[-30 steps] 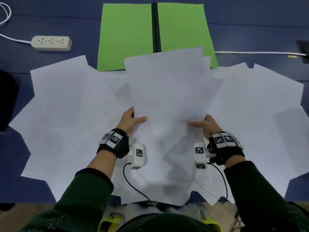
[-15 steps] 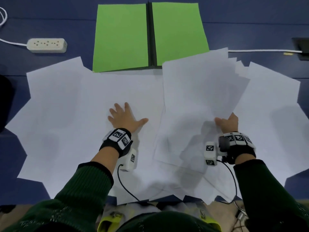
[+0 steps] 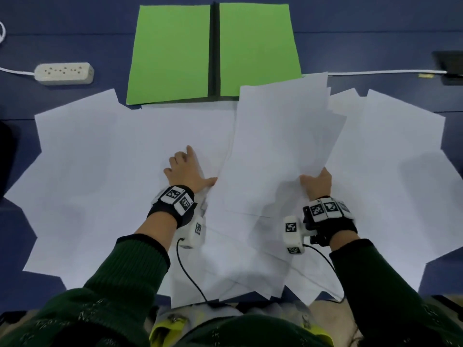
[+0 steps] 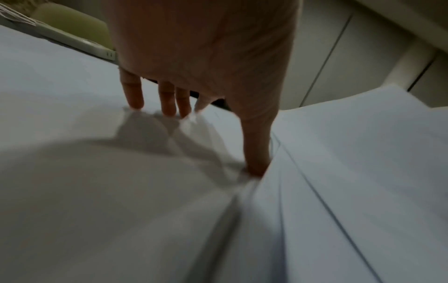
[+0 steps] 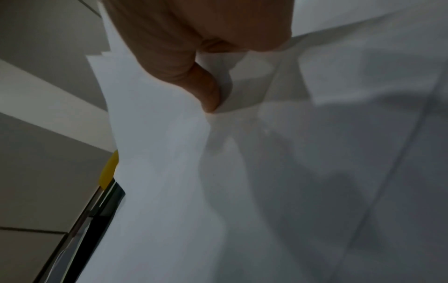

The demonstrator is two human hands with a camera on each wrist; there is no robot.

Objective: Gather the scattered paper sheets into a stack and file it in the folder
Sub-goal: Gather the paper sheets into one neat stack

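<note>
Paper sheets (image 3: 105, 176) lie fanned across the worktop (image 3: 350, 33) below the open green folder (image 3: 175, 53); the right hand (image 3: 317, 182) now pinches a gathered bunch (image 3: 283, 146) alone, while the left hand (image 3: 185, 171), freed, presses spread fingers (image 4: 133, 92) on loose sheets, probably to gather next.

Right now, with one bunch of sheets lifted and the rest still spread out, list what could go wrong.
1. The right hand pinches the lifted bunch near one lower corner only; its sheets are fanned and could slip apart or crease.
2. The left hand lies spread on the loose sheets; dragging them may crumple them or push some off the near table edge.
3. The bunch overlaps the green folder, so it could nudge it.
</note>
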